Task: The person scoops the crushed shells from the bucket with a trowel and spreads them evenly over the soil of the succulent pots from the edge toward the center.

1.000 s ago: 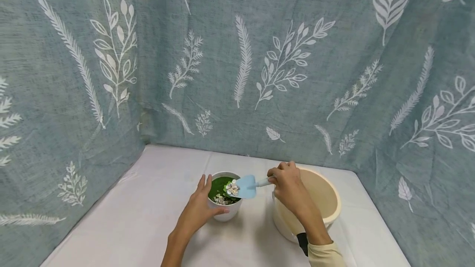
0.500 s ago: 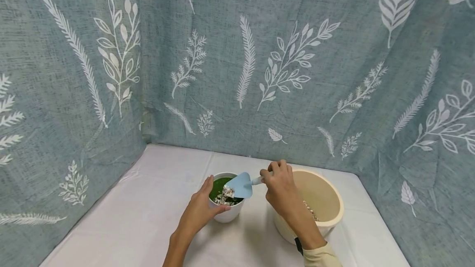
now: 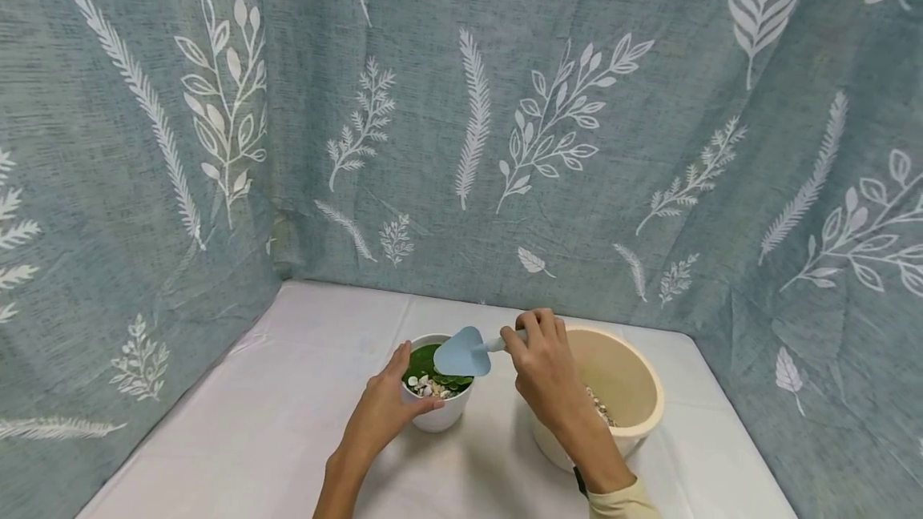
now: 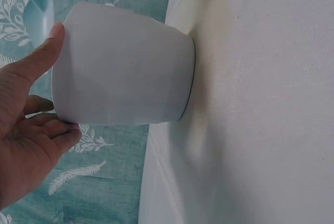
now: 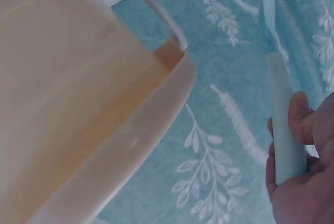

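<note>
"Shovel [image 3: 458, 353] position?"
"Over the pot [image 3: 441, 421]. Right hand [image 3: 542, 368] clamped on the shovel; left hand [image 3: 384, 404] clamped round the pot."
"Recommendation?"
"Tip low and gently, keeping pale bits [image 3: 429, 387] inside."

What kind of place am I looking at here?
Probably a makeshift potting corner, perhaps indoors: leaf-patterned curtains hang behind and beside a white cloth, and a blue trowel is held over a white pot with green leaves inside.

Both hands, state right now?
Left hand: closed around the white pot.
Right hand: closed, holding the trowel by its handle.
</note>
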`<state>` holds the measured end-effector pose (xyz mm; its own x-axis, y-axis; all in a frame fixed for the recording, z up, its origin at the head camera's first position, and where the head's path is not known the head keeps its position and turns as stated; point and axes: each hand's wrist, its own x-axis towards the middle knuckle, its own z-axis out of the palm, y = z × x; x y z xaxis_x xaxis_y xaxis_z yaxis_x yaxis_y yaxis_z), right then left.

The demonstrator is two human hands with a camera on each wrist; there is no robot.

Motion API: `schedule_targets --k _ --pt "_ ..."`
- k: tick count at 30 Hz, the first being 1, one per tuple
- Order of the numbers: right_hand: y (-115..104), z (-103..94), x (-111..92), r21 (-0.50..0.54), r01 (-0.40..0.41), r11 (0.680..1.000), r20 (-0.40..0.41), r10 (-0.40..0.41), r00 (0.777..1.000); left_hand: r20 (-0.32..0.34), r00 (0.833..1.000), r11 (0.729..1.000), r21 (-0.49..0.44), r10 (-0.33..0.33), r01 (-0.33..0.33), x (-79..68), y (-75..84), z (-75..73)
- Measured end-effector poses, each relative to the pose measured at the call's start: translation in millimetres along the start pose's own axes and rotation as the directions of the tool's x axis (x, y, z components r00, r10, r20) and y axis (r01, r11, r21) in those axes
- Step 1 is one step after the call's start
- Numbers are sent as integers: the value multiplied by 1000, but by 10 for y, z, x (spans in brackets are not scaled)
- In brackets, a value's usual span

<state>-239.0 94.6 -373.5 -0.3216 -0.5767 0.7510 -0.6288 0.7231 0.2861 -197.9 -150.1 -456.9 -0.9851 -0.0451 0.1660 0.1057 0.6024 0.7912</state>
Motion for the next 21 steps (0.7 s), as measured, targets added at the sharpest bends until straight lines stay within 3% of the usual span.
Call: schedule_targets --k 5,10,15,18,21 --pt "124 -63 -93 40 -149 988 -44 151 988 -6 1000 998 53 23 -23 15 26 -36" --pt "368 -229 -311 14 -285 959 20 284 958 -27 998 988 140 63 -59 47 176 -38" --pt "674 -425 -553 -92 -277 956 21 280 960 24 989 983 109 147 -149 103 423 102" --pt "874 -545 -671 -200 -234 952 11 241 971 44 979 976 84 197 -200 138 579 268" --pt "1054 -657 -761 -301 -168 939 51 192 980 56 970 968 72 238 -242 169 716 462"
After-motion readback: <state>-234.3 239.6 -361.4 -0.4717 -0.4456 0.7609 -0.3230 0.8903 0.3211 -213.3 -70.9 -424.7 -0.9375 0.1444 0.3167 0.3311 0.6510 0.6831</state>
